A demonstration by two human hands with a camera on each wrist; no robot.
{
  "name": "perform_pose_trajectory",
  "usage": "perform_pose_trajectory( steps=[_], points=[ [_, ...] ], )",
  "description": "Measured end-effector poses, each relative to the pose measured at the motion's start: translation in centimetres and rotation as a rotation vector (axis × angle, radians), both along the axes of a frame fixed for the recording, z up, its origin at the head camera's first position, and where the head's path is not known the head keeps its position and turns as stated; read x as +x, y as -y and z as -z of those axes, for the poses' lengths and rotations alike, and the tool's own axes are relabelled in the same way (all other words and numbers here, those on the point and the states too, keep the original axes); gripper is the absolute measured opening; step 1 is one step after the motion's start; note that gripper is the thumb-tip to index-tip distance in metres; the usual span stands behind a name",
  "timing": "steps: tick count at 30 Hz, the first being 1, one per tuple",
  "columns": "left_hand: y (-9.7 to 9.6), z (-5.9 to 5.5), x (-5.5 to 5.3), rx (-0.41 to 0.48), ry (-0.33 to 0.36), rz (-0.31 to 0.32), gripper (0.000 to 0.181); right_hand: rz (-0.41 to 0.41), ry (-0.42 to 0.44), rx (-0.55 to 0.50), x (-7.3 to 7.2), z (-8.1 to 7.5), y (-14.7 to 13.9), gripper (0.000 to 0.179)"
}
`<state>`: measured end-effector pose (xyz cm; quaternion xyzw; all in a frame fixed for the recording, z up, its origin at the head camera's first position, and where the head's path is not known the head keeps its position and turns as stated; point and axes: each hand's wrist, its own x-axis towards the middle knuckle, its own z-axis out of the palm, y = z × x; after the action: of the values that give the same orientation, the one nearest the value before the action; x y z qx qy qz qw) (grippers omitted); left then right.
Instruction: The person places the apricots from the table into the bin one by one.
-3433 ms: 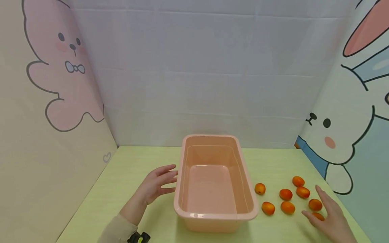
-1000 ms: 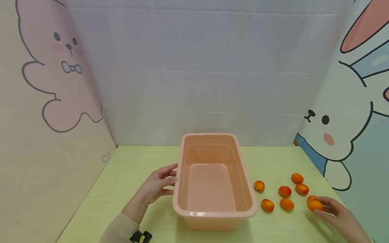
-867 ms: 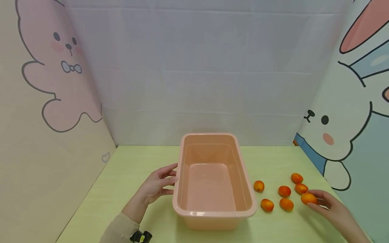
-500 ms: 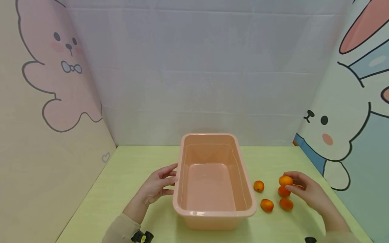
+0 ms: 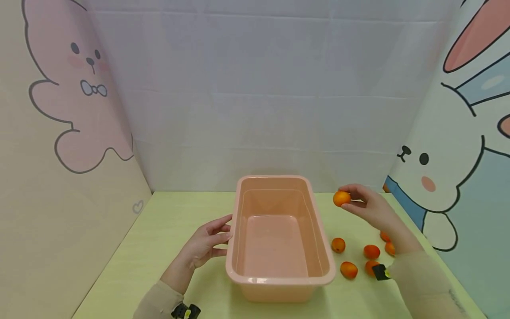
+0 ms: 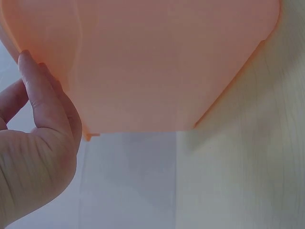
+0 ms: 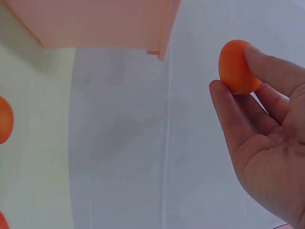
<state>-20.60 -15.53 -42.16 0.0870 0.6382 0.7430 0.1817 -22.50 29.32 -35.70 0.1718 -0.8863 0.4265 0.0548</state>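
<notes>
In the head view my right hand (image 5: 368, 206) pinches an orange oval kumquat (image 5: 341, 199) between thumb and fingertips. It is raised off the table, to the right of the tub's far end. The right wrist view shows the same kumquat (image 7: 236, 67) at the tips of the fingers, with the thumb on its upper side. A deep pink plastic tub (image 5: 280, 281) stands mid-table with a bare floor inside. My left hand (image 5: 207, 243) rests with relaxed fingers against its left side. In the left wrist view those fingertips lie along the tub's outer wall (image 6: 143, 71), just at the rim.
Several more kumquats lie right of the tub, among them one kumquat (image 5: 338, 245) close to its wall and another kumquat (image 5: 349, 270) nearer the front. My right forearm passes over part of the group. A white back wall (image 5: 275, 97) and printed side walls enclose the pale green table (image 5: 187, 206).
My right hand has picked up a kumquat at the right and carried it left and up, past the others. My left hand has moved slightly onto the tub's side, which stays put.
</notes>
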Motion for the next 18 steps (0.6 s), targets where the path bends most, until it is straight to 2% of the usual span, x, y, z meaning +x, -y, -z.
perform_pose_trajectory(
  steps=[5,10,14,18],
  points=[
    [0.0,0.0,0.0,-0.001,0.005,0.0,0.066,-0.066,-0.021,-0.028,-1.7,-2.8,1.8,0.043],
    [0.0,-0.1,-0.1,0.01,0.009,-0.002,0.066,-0.108,-0.04,-0.097,-2.7,-5.0,3.8,0.042],
    [-0.1,-0.3,0.0,0.019,0.017,-0.005,0.066,-0.149,-0.041,-0.127,-3.3,-6.4,5.6,0.042],
    [-0.1,-0.1,0.1,0.028,0.036,-0.012,0.065,-0.198,-0.042,-0.112,-4.2,-7.2,7.8,0.042]
  ],
)
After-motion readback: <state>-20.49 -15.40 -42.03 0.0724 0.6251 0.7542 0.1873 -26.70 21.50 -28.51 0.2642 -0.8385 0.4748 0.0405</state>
